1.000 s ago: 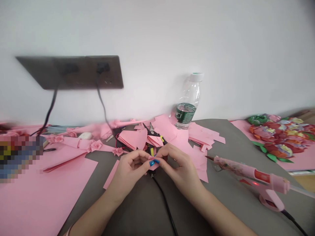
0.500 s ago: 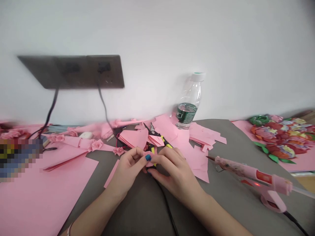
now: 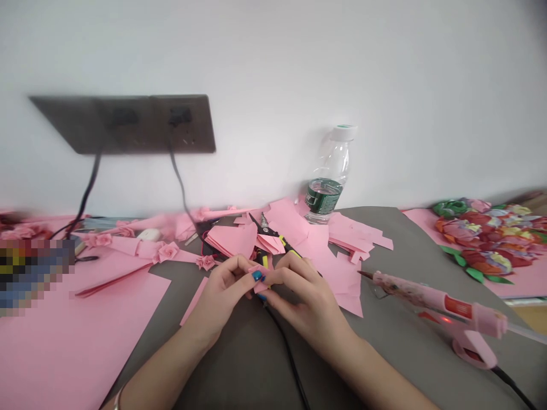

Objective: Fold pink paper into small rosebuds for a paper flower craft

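Small pink paper piece (image 3: 261,286) lies between left hand (image 3: 222,299) and right hand (image 3: 314,296), fingertips of both pinching it

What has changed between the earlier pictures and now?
The right hand has shifted its thumb down, below its index finger, at the small pink paper. Nothing was visibly let go: the left hand kept its hold. The glue gun and bottle stayed put.

Pink paper piece (image 3: 260,286) between left hand (image 3: 223,291) and right hand (image 3: 311,295); glue gun (image 3: 421,294) at right
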Motion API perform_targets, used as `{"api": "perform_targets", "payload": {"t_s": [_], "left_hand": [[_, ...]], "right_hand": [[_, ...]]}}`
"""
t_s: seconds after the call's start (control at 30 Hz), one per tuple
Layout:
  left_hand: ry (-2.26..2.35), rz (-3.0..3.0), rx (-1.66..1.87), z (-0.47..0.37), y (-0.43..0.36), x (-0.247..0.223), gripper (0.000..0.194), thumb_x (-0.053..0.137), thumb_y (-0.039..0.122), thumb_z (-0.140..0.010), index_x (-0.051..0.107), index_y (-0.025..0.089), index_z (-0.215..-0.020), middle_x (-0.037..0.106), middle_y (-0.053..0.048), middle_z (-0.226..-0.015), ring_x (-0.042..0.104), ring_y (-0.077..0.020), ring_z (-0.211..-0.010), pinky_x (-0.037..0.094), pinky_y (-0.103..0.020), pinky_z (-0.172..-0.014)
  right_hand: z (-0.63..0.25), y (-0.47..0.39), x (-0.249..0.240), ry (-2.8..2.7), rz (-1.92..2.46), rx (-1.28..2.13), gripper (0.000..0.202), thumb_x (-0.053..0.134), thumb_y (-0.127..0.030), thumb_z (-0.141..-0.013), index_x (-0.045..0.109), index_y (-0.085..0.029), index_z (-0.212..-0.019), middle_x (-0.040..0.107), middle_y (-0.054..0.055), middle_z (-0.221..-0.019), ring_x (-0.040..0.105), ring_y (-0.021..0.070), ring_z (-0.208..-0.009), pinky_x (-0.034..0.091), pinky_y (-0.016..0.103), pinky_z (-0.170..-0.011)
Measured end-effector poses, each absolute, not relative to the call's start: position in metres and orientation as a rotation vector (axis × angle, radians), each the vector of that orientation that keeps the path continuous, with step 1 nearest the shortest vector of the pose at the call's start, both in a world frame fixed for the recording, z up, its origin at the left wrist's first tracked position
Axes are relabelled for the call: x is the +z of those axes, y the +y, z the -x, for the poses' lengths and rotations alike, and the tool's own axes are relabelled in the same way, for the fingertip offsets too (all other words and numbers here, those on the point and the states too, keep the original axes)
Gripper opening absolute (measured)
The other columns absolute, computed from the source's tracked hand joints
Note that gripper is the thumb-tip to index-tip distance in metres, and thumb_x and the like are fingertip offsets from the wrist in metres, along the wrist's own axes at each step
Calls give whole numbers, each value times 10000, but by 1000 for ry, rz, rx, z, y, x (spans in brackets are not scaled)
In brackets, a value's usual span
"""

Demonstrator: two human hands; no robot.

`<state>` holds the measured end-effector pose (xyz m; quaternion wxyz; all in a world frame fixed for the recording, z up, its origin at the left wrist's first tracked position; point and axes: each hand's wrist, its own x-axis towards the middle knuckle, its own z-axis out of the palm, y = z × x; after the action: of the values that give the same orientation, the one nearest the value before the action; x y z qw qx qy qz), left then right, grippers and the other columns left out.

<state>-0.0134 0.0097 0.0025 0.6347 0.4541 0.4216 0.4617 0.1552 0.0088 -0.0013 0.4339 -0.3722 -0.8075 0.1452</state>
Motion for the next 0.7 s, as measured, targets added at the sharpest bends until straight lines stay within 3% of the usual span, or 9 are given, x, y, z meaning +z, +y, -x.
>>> {"api": "perform_targets", "payload": {"t_s": [0.23, 0.6, 0.7], "left_hand": [[967, -1017, 1069, 14, 10, 0, 260, 737, 325, -839, 589, 172, -691, 590, 20, -713, 481, -104, -652, 394, -208, -612], [853, -682, 1075, 9, 8, 6, 281, 847, 267, -732, 603, 157, -644, 584, 36, -678, 561, -86, -669, 545, -192, -673], [865, -696, 1109, 9, 8, 4, 204, 844, 262, -741, 657, 188, -780, 617, 35, -717, 586, -95, -700, 550, -209, -700]], "right_hand": [[-155, 4, 1, -2146, 860, 21, 161, 550, -46, -937, 604, -191, -892, 566, 18, -748, 492, 148, -663, 344, 305, -627], [-152, 6, 1, -1946, 956, 321, 232, 513, 20, -809, 500, -212, -811, 579, -9, -739, 553, 152, -725, 392, 283, -678], [-153, 6, 0, -1895, 1011, 458, 208, 518, -12, -834, 506, -216, -794, 562, -15, -719, 544, 151, -699, 395, 273, -651]]}}
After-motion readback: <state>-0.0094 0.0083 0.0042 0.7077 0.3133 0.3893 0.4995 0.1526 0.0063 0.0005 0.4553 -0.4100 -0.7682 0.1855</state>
